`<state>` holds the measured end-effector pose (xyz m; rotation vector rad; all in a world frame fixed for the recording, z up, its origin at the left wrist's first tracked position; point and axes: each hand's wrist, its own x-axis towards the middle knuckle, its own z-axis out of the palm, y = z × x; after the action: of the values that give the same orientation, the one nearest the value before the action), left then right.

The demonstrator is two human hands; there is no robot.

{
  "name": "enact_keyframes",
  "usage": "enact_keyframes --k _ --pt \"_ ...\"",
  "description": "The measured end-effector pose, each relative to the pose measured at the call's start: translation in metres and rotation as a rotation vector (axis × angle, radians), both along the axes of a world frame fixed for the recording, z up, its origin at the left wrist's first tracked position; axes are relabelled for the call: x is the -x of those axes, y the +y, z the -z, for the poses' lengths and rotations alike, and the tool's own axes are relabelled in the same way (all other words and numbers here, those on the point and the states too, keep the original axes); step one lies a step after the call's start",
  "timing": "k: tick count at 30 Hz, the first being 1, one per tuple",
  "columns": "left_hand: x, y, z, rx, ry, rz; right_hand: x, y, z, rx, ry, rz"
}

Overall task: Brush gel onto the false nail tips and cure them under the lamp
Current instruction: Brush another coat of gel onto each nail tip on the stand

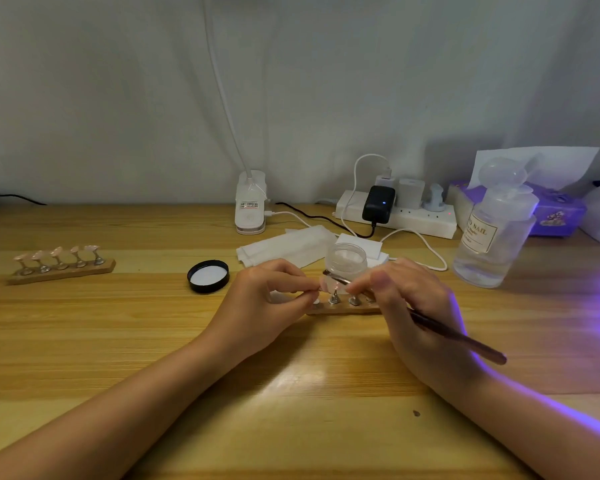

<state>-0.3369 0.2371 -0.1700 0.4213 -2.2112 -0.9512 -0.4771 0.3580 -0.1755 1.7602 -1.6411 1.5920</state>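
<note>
A wooden nail stand [343, 308] with metal pegs lies on the table in front of me. My left hand [267, 306] pinches a nail tip [326, 286] on its peg at the stand's left end. My right hand [416, 306] grips a dark brush [465, 339], whose bristle end [328, 273] lies over that tip. Just behind the stand sits an open clear gel jar [346, 259]. Its black lid [208, 276] lies upside down to the left. A second stand [61, 268] with several pink tips sits far left. Violet light falls in from the right edge.
A white clip lamp base [250, 206] stands at the back with white wipes [284, 249] before it. A power strip [399, 213] with chargers and cables lies back right. A clear pump bottle [492, 233] and a purple tissue box [555, 211] stand at the right.
</note>
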Motion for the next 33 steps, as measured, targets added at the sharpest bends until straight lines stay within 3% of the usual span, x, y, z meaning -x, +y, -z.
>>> enact_keyframes --k 25,33 --pt "0.0009 -0.0019 0.0004 -0.027 -0.014 0.016 -0.0001 -0.0004 0.0001 -0.047 0.035 -0.022" --pt "0.0003 -0.0021 0.0002 -0.035 -0.002 0.036 -0.001 0.005 -0.0012 -0.018 -0.055 -0.063"
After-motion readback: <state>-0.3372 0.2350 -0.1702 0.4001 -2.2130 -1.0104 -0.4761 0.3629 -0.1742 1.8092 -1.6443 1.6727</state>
